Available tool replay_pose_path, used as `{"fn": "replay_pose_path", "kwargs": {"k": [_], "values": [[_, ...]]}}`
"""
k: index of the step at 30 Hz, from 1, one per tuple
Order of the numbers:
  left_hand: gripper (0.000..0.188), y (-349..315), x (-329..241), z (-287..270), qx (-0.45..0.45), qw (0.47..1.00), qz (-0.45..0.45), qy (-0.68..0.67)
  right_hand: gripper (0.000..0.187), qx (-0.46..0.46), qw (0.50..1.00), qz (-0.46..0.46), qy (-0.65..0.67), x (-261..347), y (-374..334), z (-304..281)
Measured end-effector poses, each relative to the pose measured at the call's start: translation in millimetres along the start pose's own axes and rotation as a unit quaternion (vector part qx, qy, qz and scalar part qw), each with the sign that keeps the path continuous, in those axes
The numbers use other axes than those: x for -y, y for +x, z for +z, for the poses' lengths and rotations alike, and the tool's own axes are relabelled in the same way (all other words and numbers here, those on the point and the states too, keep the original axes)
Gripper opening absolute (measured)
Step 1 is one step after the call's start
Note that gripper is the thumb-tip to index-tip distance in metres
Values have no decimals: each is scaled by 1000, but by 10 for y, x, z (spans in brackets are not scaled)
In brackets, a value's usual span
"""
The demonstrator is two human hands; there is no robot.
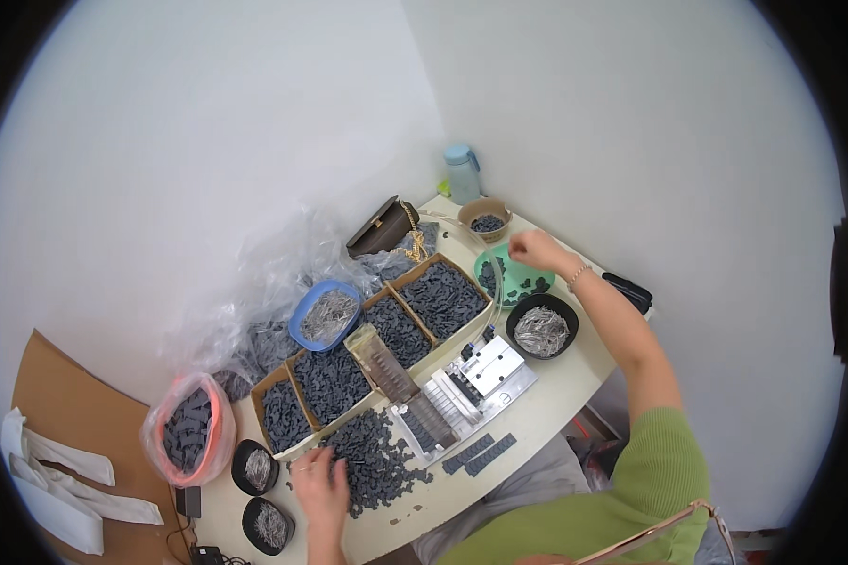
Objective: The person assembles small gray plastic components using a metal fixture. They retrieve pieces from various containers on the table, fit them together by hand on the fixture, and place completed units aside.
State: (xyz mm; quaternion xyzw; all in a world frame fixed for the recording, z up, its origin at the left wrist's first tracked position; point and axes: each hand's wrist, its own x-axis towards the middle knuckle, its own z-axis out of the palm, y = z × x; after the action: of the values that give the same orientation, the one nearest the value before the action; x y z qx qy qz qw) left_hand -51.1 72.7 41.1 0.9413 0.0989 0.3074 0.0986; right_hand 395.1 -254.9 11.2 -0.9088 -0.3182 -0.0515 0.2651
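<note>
My left hand (318,485) is at the near left edge of a loose pile of small dark grey plastic parts (372,461). Its fingers are slightly bent, with thumb and fingers apart and no object visible between them. Over a green bowl (541,275) with some dark parts in it, my right hand (537,251) has its fingers closed together; whatever they hold, if anything, is hidden. Between the hands stands a silver metal fixture (481,377) with a slotted block and a clear-sided magazine (383,363). Flat strips of dark parts (481,455) lie in front of it.
Divided cardboard trays (349,414) of dark parts stand behind the fixture. Black bowls (542,330) and a blue bowl (325,315) hold metal pins. A bagged pink basket (193,428), a brown handbag (383,228), a tan bowl (485,218) and a blue bottle (462,174) sit around.
</note>
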Motion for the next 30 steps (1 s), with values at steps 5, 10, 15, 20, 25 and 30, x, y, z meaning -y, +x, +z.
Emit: {"fn": "replay_pose_path", "kwargs": {"k": [5,10,15,20,25,30], "values": [[24,-269,627,-400,-52,987,-126,86,14,-154,981,32,111,14,174,-57],[10,-748,1349,-699,-33,964,-224,142,19,202,971,8,-125,210,-54,-73],[11,-1091,1727,-695,30,954,-250,161,21,-43,999,0,-32,54,69,86],[14,-1133,1771,-627,45,952,-258,157,22,-123,992,23,-4,165,11,-136],[12,-1093,1725,-651,50,953,-247,170,13,172,960,55,-216,249,-188,-82],[9,-1050,1515,-713,26,956,-244,160,18,-36,988,18,-147,308,-157,-92]]}}
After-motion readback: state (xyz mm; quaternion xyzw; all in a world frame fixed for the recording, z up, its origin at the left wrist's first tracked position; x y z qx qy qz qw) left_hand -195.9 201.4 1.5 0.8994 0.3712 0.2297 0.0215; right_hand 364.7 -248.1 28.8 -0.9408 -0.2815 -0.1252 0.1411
